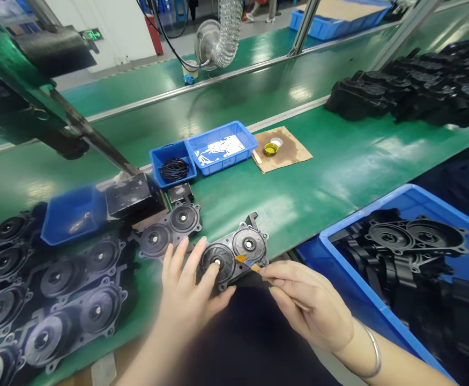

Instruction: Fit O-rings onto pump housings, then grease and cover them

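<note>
A dark plastic housing with two round diaphragm discs (234, 253) lies at the near edge of the green bench. My left hand (188, 289) rests on its left disc, fingers stretched out and steadying it. My right hand (309, 305) pinches a small brush with an orange-brown tip (247, 262), whose tip touches the housing between the two discs. A similar housing (170, 228) lies just to the left.
Several more housings (49, 289) are stacked at the left. A blue bin of black parts (403, 252) stands at the right. Farther back sit a blue tray of black rings (173, 167), a blue tray of white pieces (221, 146), and cardboard with a yellow pot (271, 149).
</note>
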The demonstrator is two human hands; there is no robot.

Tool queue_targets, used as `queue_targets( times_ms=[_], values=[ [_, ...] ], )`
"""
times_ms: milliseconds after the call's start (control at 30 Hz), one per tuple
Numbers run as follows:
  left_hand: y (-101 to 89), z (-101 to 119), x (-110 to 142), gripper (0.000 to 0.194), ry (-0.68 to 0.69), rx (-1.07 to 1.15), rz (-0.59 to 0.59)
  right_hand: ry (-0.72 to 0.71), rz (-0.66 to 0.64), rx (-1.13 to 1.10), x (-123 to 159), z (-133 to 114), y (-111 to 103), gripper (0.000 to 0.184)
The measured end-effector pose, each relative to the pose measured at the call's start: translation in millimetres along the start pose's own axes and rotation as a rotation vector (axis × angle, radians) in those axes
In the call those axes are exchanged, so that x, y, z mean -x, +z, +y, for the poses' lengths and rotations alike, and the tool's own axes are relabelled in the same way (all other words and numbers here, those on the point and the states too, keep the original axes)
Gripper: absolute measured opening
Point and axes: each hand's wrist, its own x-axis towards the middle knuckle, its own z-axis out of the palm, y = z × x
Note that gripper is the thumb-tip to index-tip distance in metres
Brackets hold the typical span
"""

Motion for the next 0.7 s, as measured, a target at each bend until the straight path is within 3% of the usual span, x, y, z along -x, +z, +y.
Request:
queue_targets(
  times_ms=[233, 333, 467, 567, 700],
  values=[
    [0.2, -4, 5, 0.043, 0.088, -0.025, -0.029, 0.007, 0.012, 0.0, 2, -2, 1, 0.019],
    [2.4, -6, 9, 0.047, 0.009, 0.055, -0.071, -0.007, 0.003, 0.024, 7, -5, 9, 0.014],
    [7.3, -9, 18, 0.072, -0.082, 0.225, -0.085, -0.055, -0.029, 0.052, 15, -10, 16, 0.007],
    [13.0, -11, 26, 0.088, -0.115, 0.282, -0.083, -0.074, -0.085, 0.087, 15, -11, 10, 0.011],
    [20.2, -12, 31, 0.095, -0.166, 0.33, -0.059, -0.081, -0.044, 0.146, 10, -7, 3, 0.011]
  ],
)
